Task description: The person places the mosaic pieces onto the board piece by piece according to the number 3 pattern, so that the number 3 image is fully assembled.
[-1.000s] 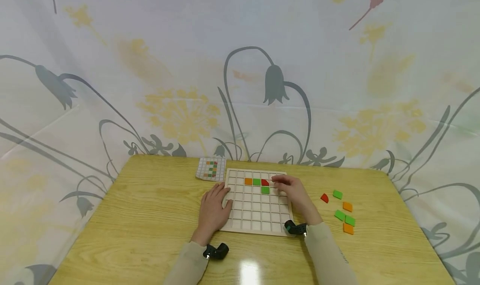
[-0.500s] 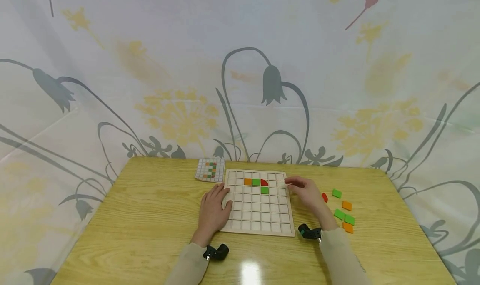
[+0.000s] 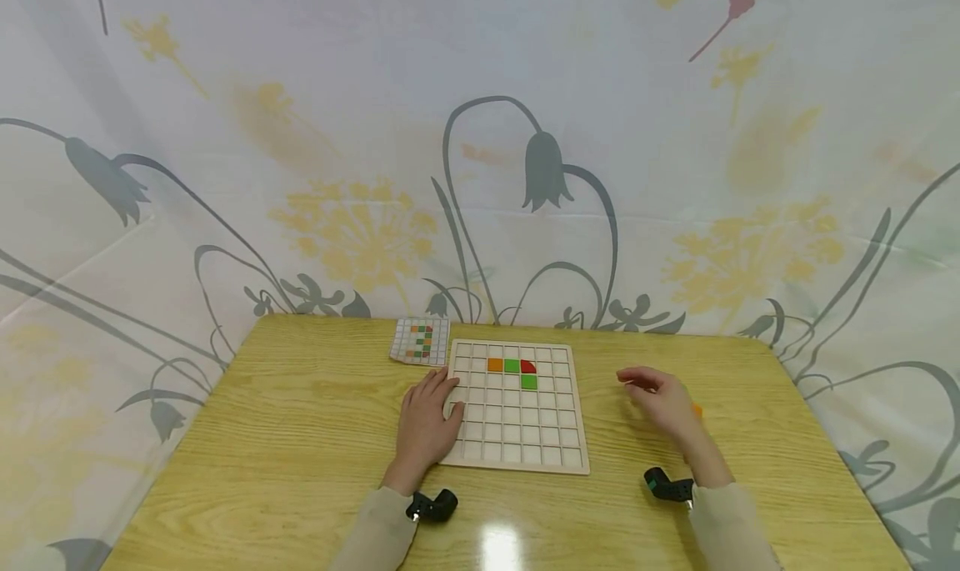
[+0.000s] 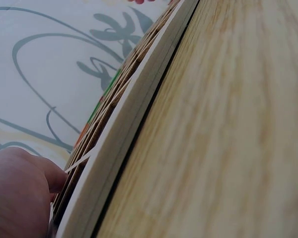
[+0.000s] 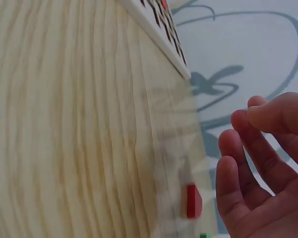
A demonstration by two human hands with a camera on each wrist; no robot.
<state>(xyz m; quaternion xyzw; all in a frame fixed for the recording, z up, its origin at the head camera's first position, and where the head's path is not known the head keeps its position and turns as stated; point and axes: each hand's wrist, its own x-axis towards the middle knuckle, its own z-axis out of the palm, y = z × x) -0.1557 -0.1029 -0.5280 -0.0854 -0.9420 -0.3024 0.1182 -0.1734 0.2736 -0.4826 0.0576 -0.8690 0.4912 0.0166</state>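
Observation:
A wooden grid board (image 3: 521, 429) lies mid-table. Its upper part holds an orange square tile (image 3: 495, 365), a green square tile (image 3: 512, 366) and a red quarter-round tile (image 3: 528, 367) in a row, with another green tile (image 3: 528, 382) under the red one. My left hand (image 3: 426, 417) rests on the board's left edge, fingers spread; its thumb overlaps the rim. Right of the board, my right hand (image 3: 663, 400) hovers with fingers loosely bent and nothing between them. Near it in the right wrist view are a red tile (image 5: 192, 201) and a green sliver (image 5: 203, 236).
Behind the left hand, a pattern card (image 3: 420, 341) printed with coloured squares lies beside the board's upper left corner. An orange tile (image 3: 698, 410) peeks out past the right hand, which hides the other loose tiles. A flowered curtain (image 3: 480, 179) hangs behind the table.
My right hand has moved off the board and rightward, now over the loose tiles, which it covers from the head view. The left hand and the tiles on the board stay put.

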